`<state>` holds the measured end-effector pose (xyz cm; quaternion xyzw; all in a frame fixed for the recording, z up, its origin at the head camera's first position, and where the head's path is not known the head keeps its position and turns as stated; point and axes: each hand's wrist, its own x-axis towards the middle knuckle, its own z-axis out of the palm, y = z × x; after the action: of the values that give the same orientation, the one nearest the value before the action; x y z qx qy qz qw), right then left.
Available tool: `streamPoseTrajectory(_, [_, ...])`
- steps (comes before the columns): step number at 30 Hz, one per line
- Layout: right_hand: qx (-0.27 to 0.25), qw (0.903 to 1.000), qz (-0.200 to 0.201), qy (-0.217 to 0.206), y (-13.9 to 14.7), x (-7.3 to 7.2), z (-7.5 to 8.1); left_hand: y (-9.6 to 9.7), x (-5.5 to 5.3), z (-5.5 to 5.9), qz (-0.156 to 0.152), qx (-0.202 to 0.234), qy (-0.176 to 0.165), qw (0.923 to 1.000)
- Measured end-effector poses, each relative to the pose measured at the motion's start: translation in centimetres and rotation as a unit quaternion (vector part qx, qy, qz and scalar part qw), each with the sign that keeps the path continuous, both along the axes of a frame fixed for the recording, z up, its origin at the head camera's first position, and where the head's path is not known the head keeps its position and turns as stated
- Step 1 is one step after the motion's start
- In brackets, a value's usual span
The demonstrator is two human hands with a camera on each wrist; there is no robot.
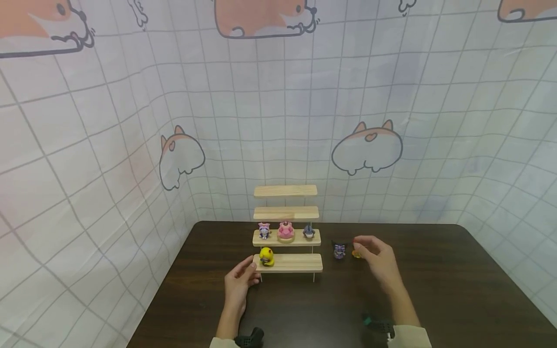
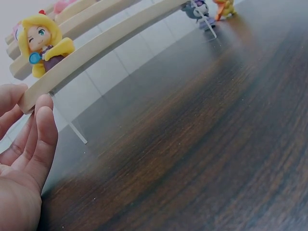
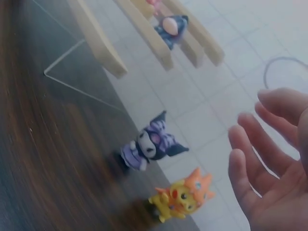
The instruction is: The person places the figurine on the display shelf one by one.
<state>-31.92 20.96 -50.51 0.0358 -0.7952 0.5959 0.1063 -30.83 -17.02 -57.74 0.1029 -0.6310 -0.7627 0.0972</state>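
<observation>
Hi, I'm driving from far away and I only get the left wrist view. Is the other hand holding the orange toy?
Observer: No. The right wrist view shows the right hand with its fingers apart from the orange-and-yellow figure.
Operator: Okay! How many steps does the wooden shelf have? Mine's cut off.
Observer: Four; the head view shows them all.
Operator: And who's right of the pink toy?
Observer: In the head view, a grey-blue figure, on the second step from the bottom.
</observation>
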Motion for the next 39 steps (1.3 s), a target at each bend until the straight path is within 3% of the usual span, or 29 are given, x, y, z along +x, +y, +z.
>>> streamPoseTrajectory(7, [-0.019, 0.9982, -0.057, 0.005, 1.3, -0.1, -0.1, -0.1, -0.1, 0.0, 0.0, 0.002, 0.004, 1.0])
streamPoseTrajectory(14, [-0.001, 0.9963, -0.078, -0.036, 2.0, -0.2, -0.6, -0.1, -0.1, 0.0, 0.001, 0.007, 0.002, 1.0])
streamPoseTrajectory(24, [-0.006, 0.9957, -0.036, -0.085, 2.6, -0.5, -2.5, -0.1, 0.0, -0.1, 0.004, 0.011, 0.002, 0.9999])
streamPoseTrajectory(39, [0.022, 0.9944, 0.006, -0.104, 2.4, -1.6, -4.8, 0.1, 0.0, 0.0, 0.007, -0.001, 0.0, 1.0])
